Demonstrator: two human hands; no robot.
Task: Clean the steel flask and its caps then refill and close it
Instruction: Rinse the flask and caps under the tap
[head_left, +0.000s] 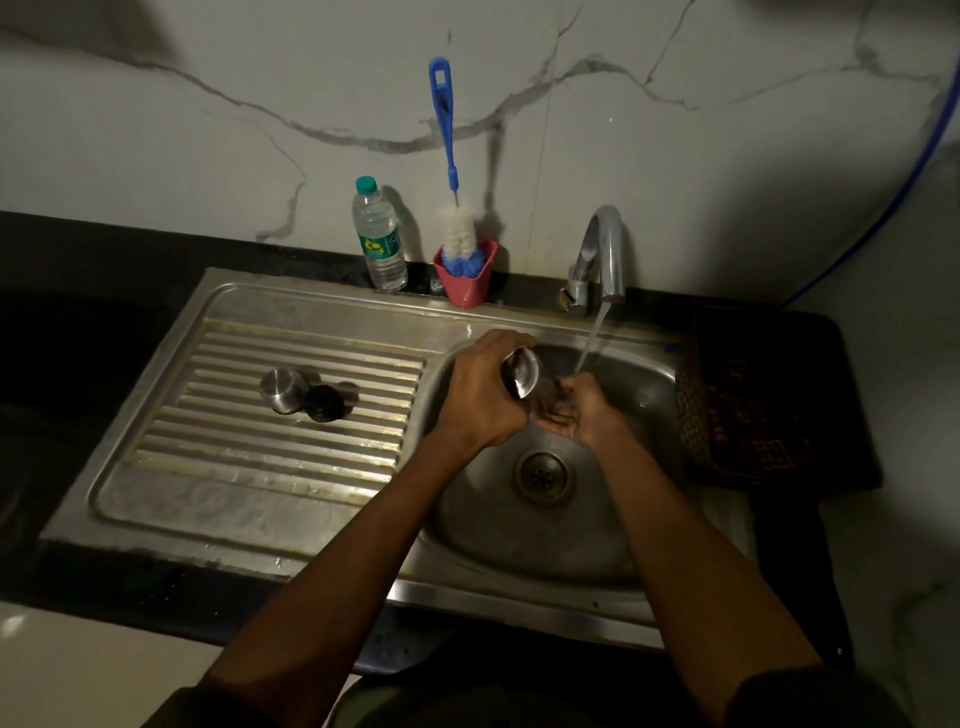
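Observation:
My left hand (480, 392) grips the steel flask (522, 375) over the sink basin (644, 395), holding it tilted so its base end points up toward me. My right hand (584, 410) is cupped at the flask's lower end, under the stream of water (589, 345) running from the tap (605, 254). The flask's mouth is hidden between my hands. On the ribbed drainboard (234, 447) to the left lie the steel cap (283, 388) and, touching it, the black inner cap (324, 402).
A plastic water bottle (378, 236) stands at the back of the sink beside a red cup (467, 278) holding a blue-handled bottle brush (447, 156). A dark woven basket (737, 410) sits right of the basin. The drain (543, 474) lies below my hands.

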